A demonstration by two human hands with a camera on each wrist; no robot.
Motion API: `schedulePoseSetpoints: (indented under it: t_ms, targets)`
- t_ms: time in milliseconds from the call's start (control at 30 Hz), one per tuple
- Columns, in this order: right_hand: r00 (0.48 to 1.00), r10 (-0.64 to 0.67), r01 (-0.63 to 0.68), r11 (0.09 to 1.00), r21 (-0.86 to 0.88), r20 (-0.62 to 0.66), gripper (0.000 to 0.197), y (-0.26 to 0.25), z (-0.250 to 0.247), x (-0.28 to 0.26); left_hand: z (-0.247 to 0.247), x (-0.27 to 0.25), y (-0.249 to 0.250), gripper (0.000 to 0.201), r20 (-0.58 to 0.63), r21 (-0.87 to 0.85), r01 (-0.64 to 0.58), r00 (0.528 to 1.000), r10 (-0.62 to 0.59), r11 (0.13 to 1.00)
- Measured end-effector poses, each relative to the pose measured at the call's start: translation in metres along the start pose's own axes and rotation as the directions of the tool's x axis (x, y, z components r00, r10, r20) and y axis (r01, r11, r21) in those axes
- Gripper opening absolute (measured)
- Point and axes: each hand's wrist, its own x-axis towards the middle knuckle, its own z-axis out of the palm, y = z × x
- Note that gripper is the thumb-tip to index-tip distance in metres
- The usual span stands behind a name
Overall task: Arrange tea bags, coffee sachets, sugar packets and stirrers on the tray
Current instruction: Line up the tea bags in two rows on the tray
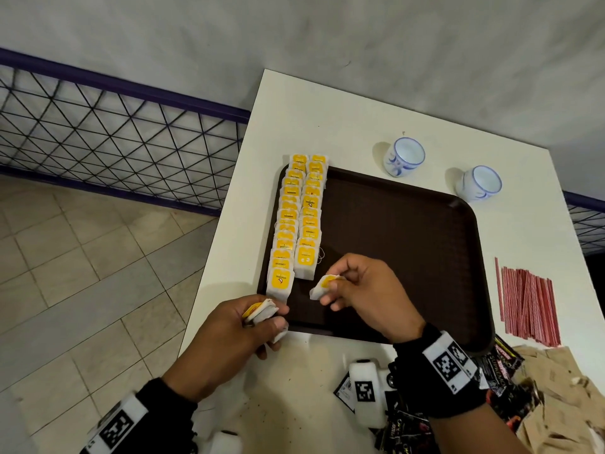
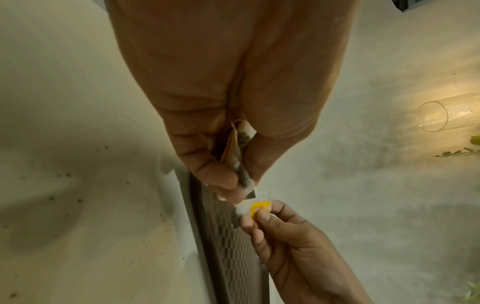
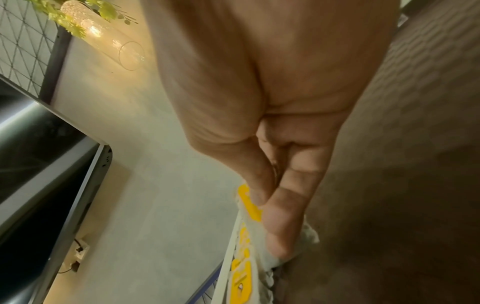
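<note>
On the white worktop (image 1: 294,109) sits a dark brown tray (image 1: 409,250). Two overlapping rows of yellow-labelled tea bags (image 1: 296,221) run along its left side, the far ones lapping over the rim. The right hand (image 1: 366,290) pinches a single tea bag (image 1: 324,286) between thumb and fingertips, just above the tray's near left part, close to the end of the inner row. The left hand (image 1: 229,335) grips a small stack of tea bags (image 1: 260,311) at the tray's near left corner. To the right of the tray lie red striped stirrers (image 1: 527,299); dark coffee sachets (image 1: 501,365) and brown sugar packets (image 1: 556,388) are heaped near the right wrist. Two blue-patterned cups (image 1: 406,155) stand beyond the tray.
</note>
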Motion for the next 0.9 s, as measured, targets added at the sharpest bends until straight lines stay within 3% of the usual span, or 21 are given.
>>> schedulePoseSetpoints:
  t_ms: [233, 567, 900]
  targets:
    - [0.998, 0.056, -0.056, 0.988, -0.144, -0.003, 0.007, 0.003, 0.010, 0.017, 0.000, 0.000, 0.000, 0.013, 0.006, 0.004, 0.011, 1.000, -0.011, 1.000]
    - [0.998, 0.062, -0.062, 0.998, -0.026, -0.010, 0.014, 0.002, 0.021, 0.033, 0.000, -0.001, -0.001, 0.013, 0.009, -0.009, 0.027, 1.000, -0.027, 1.000]
    - [0.995, 0.044, -0.052, 0.995, -0.090, -0.087, 0.012, 0.000, 0.028, 0.045, -0.002, -0.003, 0.001, 0.018, 0.077, -0.093, 0.040, 0.997, -0.033, 0.995]
